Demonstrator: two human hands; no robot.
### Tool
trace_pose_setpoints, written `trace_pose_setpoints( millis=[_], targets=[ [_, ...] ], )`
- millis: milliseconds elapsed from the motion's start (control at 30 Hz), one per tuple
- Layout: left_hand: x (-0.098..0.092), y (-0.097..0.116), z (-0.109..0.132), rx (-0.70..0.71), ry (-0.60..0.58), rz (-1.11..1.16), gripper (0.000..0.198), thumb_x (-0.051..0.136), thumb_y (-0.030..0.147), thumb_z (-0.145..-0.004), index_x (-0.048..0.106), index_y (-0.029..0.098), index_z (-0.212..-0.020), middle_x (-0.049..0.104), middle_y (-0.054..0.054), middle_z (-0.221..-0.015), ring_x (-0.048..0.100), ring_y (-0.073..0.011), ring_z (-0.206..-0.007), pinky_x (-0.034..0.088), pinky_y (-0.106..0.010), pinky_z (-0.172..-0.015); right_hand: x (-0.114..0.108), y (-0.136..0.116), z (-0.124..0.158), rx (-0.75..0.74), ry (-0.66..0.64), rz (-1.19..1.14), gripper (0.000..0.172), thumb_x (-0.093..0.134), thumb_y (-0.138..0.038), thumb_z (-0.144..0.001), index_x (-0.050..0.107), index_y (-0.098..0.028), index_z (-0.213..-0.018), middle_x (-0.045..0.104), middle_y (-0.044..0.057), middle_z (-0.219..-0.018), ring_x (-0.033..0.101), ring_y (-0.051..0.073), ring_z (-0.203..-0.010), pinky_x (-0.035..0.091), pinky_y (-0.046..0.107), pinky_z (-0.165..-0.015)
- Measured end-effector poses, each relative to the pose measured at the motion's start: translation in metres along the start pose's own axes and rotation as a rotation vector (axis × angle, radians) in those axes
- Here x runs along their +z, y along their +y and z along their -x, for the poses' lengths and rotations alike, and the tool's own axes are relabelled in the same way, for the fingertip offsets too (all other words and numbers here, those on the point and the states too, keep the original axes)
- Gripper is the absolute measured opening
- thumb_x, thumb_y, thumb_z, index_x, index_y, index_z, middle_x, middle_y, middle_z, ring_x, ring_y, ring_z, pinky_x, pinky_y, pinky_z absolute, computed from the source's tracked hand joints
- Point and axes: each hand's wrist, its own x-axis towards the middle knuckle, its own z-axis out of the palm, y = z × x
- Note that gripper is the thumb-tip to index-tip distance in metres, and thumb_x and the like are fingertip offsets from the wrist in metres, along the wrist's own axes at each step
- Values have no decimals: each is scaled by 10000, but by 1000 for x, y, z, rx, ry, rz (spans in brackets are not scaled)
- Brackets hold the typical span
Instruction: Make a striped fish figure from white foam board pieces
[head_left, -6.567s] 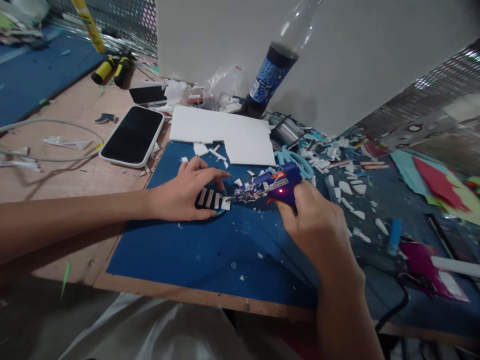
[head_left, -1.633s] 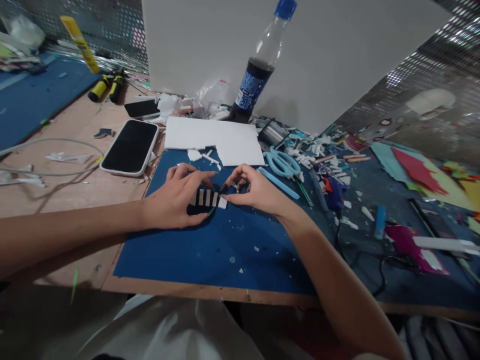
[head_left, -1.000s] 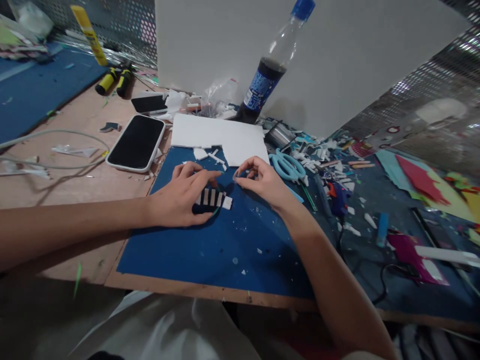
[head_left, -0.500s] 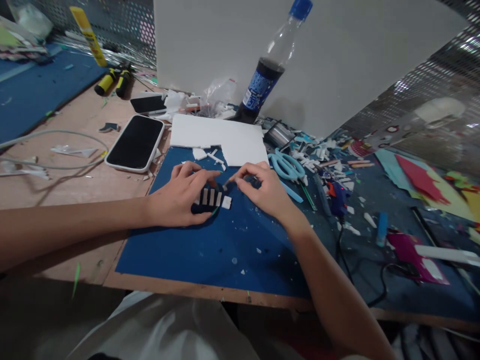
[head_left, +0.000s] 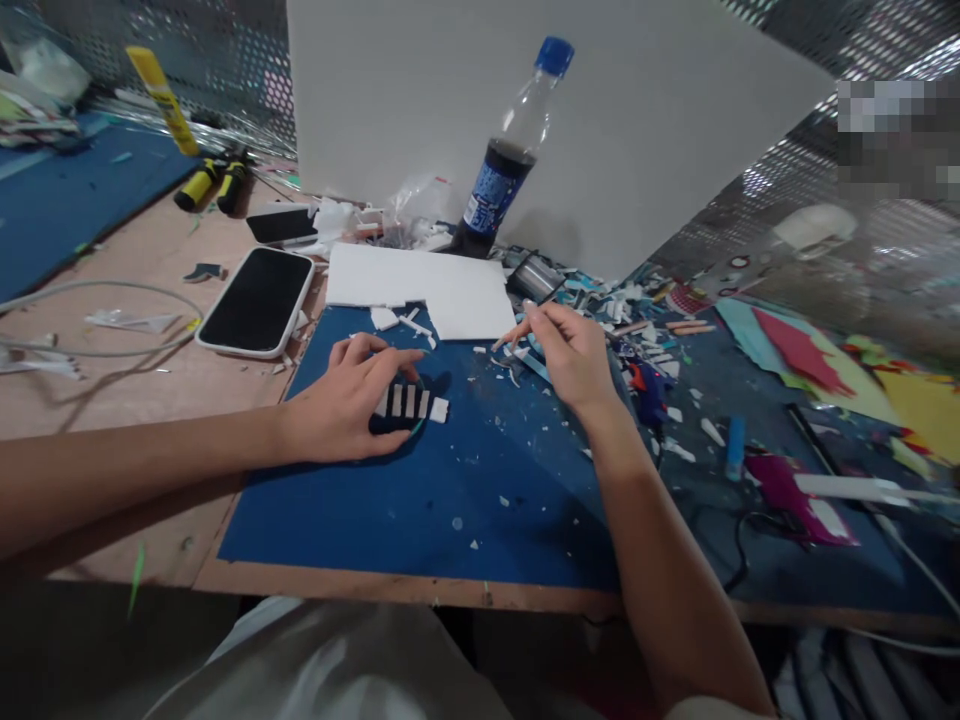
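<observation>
My left hand (head_left: 352, 400) rests on the blue mat (head_left: 360, 515), thumb and fingers curved around a dark piece with pale strips (head_left: 409, 402) in a row and a green edge. Part of that piece is under the hand. A small white square (head_left: 439, 410) lies at its right end. My right hand (head_left: 574, 355) is raised above the mat at the right, thumb and fingers pinched together. Whatever may be between the fingertips is too small to make out. Light-blue scissors (head_left: 534, 362) lie beneath it, partly hidden by the hand.
Behind the hands lies a notched white foam board (head_left: 465, 300). A bottle of dark drink (head_left: 499, 180) leans at the back. A phone (head_left: 257, 302) is at the left; a blue glue gun (head_left: 651, 392) and scattered white scraps (head_left: 679, 452) lie right.
My right hand has moved right and up, away from the dark piece, to above the scissors. My left hand stays around the piece. The whole view has shifted slightly.
</observation>
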Motion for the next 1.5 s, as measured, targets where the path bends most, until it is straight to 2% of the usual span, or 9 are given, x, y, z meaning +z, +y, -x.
trace_pose_setpoints(
  millis=[133, 200, 400, 533, 633, 833, 1067, 1333, 1500],
  targets=[
    [0, 0, 0, 8, -6, 8, 636, 551, 419, -825, 311, 160, -1354, 572, -122, -1185, 396, -331, -1087, 298, -457, -883, -4, 14, -6, 64, 146, -33, 126, 566, -353, -822, 522, -236, -841, 590, 21, -799, 482, 136, -605, 457, 332, -638],
    [0, 0, 0, 11, -5, 14, 638, 555, 423, -822, 315, 166, -1355, 570, -123, -1184, 392, -331, -1082, 302, -462, -879, -9, 21, -7, 44, 179, 69, 231, 607, -263, -766, 519, -232, -978, 568, 49, -929, 490, 139, -631, 475, 351, -649],
    [1, -2, 1, 5, -1, 18, 662, 559, 428, -821, 302, 171, -1374, 568, -131, -1193, 384, -335, -1088, 305, -469, -877, -28, 28, -2, -47, 109, 246, 378, 602, -203, -750, 537, -250, -1119, 465, 114, -1303, 456, 295, -1161, 470, 460, -856],
    [1, -1, 2, -4, 4, 23, 652, 566, 426, -817, 325, 171, -1366, 575, -130, -1190, 398, -336, -1097, 308, -469, -881, -31, 30, -1, 49, 171, 41, 220, 621, -390, -780, 590, -226, -923, 616, 73, -1008, 557, 205, -858, 484, 381, -732],
    [2, -1, 2, 0, 22, 24, 649, 566, 432, -815, 334, 183, -1368, 583, -126, -1177, 409, -340, -1108, 314, -470, -879, -32, 31, -1, 84, 254, 48, 236, 608, -445, -786, 565, -220, -843, 605, 34, -796, 499, 153, -661, 443, 337, -640],
    [3, -1, 2, 6, 30, 11, 647, 556, 426, -818, 333, 175, -1371, 581, -132, -1169, 416, -335, -1098, 325, -476, -876, -26, 23, 7, 49, -207, 362, 305, 661, -453, -716, 497, -224, -834, 533, 69, -882, 500, 228, -830, 402, 349, -633],
    [3, 0, 2, 20, 44, -30, 613, 559, 410, -828, 322, 197, -1351, 530, -136, -1195, 410, -330, -1089, 337, -485, -878, -14, 23, 7, 114, -291, 414, 319, 653, -397, -698, 417, -228, -829, 494, 94, -901, 467, 261, -869, 390, 367, -619],
    [2, 2, 2, 16, 60, -89, 608, 540, 458, -841, 313, 217, -1351, 449, -148, -1214, 431, -327, -1058, 375, -469, -844, -27, 19, 6, 152, -258, 235, 332, 629, -414, -728, 415, -224, -896, 553, 99, -1019, 513, 235, -896, 417, 378, -694],
    [3, 2, 3, 18, 105, -114, 628, 542, 448, -841, 302, 195, -1363, 428, -153, -1201, 422, -325, -1052, 382, -464, -840, -39, 20, 10, 163, -533, 243, 516, 699, -444, -665, 446, -255, -1073, 433, 124, -1220, 500, 293, -1038, 460, 386, -698]
  ],
)
